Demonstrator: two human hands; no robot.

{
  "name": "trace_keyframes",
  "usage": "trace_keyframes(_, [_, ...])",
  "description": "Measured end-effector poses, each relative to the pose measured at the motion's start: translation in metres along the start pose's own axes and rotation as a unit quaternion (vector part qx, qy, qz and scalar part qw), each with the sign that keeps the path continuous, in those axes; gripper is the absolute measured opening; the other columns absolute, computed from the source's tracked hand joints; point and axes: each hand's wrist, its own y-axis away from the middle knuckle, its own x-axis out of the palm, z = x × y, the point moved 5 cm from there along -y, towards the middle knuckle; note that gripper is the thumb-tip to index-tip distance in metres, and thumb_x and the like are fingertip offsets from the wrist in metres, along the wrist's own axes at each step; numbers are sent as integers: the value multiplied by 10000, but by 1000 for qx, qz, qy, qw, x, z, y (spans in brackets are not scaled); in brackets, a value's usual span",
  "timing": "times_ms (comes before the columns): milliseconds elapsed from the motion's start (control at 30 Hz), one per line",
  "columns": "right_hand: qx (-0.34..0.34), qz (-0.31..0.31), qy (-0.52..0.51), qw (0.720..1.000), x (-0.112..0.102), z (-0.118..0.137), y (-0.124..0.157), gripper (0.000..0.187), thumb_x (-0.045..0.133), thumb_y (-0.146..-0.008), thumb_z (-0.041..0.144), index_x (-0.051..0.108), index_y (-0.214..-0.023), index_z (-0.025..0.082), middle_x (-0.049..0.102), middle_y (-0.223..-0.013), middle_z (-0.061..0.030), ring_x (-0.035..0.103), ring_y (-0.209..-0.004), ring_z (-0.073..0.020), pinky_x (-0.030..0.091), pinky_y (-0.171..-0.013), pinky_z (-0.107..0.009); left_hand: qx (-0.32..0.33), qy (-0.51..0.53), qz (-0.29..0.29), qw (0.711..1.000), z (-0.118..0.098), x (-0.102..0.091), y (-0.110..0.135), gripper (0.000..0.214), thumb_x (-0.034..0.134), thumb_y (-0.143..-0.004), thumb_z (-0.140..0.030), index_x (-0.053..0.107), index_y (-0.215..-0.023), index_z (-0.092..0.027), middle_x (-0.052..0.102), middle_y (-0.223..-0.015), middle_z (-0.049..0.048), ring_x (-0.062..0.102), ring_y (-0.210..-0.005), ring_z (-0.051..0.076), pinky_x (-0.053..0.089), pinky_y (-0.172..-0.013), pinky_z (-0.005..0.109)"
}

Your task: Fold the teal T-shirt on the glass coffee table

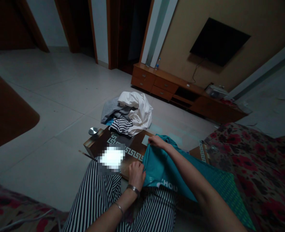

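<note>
A teal garment [166, 170] with white lettering lies bunched across the person's lap, over black-and-white striped trousers [96, 196]. Its upper part reaches onto a low wooden worktop [133, 154] with a Greek-key border, part of which is blurred out. A heap of white, grey and striped clothes [129, 112] lies against the worktop's far edge, and a small metal dish [93, 131] sits near its far left corner. Floral bedding [248, 154] lies to the right. The left hand [136, 175] is closed, pinching the garment's edge, while the right hand [158, 142] curls over its upper fold, gripping the cloth.
</note>
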Motion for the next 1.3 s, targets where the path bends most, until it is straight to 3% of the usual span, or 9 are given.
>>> trace_keyframes(100, [19,-19,-33,999,-2,-13,0,122,585,-790,148,632,-902,161,649,-868,-30,552,-766,-140,378,-704,-232,-59,117,-11,991,12,-3,-11,97,471,-764,-90,472,-780,-186,524,-800,14,504,-824,181,397,-788,325])
trace_keyframes(200, [30,-42,-64,997,-1,-22,-3,128,559,-811,163,631,-916,160,657,-909,-37,568,-795,-145,397,-726,-235,-160,233,-41,958,31,-8,-21,146,477,-745,-90,439,-840,-193,520,-793,-7,533,-763,149,435,-722,275])
trace_keyframes(333, [41,-65,-97,992,3,-27,-9,147,567,-786,145,650,-907,156,667,-910,-44,582,-807,-158,413,-747,-250,-231,268,-40,934,51,-13,-24,339,560,-678,-69,439,-973,-182,534,-847,-13,563,-740,123,472,-715,254])
trace_keyframes(500, [42,-83,-138,986,6,-29,-18,159,579,-751,133,668,-879,160,676,-893,-34,598,-829,-169,426,-774,-263,-151,135,94,975,54,-19,-29,515,601,-629,-14,481,-1105,-171,559,-887,12,564,-804,136,451,-750,240])
trace_keyframes(600, [39,-91,-162,982,5,-29,-21,161,579,-747,139,669,-878,163,681,-899,-28,604,-850,-167,438,-796,-266,-125,85,128,980,53,-24,-41,496,659,-590,-19,541,-1051,-160,561,-953,48,546,-914,181,426,-811,264])
trace_keyframes(800, [45,-107,-182,977,2,-30,-17,179,583,-751,138,674,-903,160,696,-929,-32,617,-866,-172,458,-820,-283,-123,-17,51,991,40,-20,-68,440,754,-634,-260,536,-1004,-165,493,-1110,96,421,-1098,268,357,-906,364])
trace_keyframes(1000, [57,-118,-172,976,2,-34,-22,206,591,-751,103,693,-920,159,708,-957,-34,630,-899,-180,458,-841,-279,-132,98,59,985,37,-15,-82,202,653,-640,-66,492,-707,-168,551,-802,22,532,-864,185,389,-776,276])
trace_keyframes(1167, [68,-134,-145,978,5,-27,-28,182,582,-802,141,706,-926,191,708,-959,-21,625,-891,-170,447,-841,-267,-190,133,48,972,70,-29,-78,245,650,-727,-161,500,-921,-160,544,-697,-31,571,-660,134,419,-603,218])
trace_keyframes(1300, [102,-189,-102,971,-1,-10,-26,179,581,-832,188,695,-969,195,675,-1034,-69,563,-1015,-221,395,-915,-337,-198,93,10,976,78,-43,-65,322,601,-754,-134,516,-1064,-140,608,-815,35,615,-801,192,461,-704,281])
